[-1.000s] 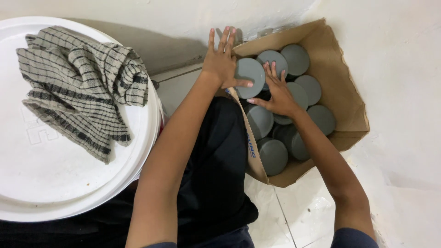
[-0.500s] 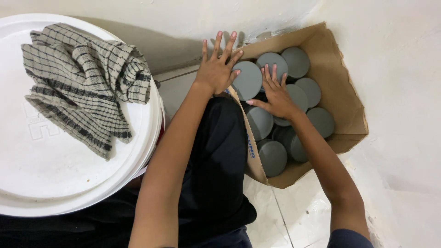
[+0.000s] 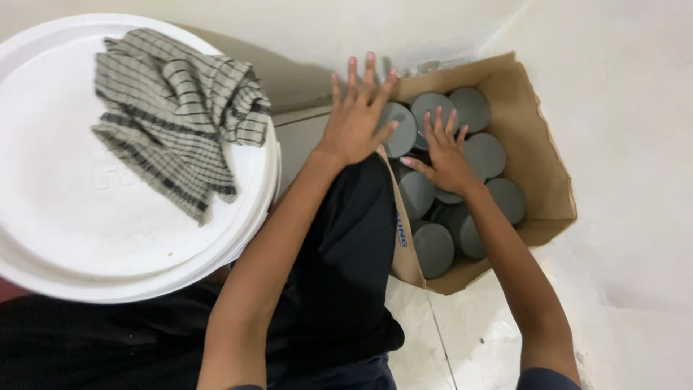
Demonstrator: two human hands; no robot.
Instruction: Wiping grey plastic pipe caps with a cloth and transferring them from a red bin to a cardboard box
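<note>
— Reaching into the box [image 3: 538, 155], mid-pick, it seemed: left hand [image 3: 357, 119] spread wide over the near flap at 12 o'clock, right hand [image 3: 444, 152] open, fingers splayed flat on the grey discs [image 3: 433, 245], gripping none.

— Next move?

— Likely closing fingers round one disc's edge. Tightly packed, though; little finger room. Elsewhere: checked cloth [image 3: 173, 115] on a white lid [image 3: 65, 231] at 9 o'clock, well apart.
</note>
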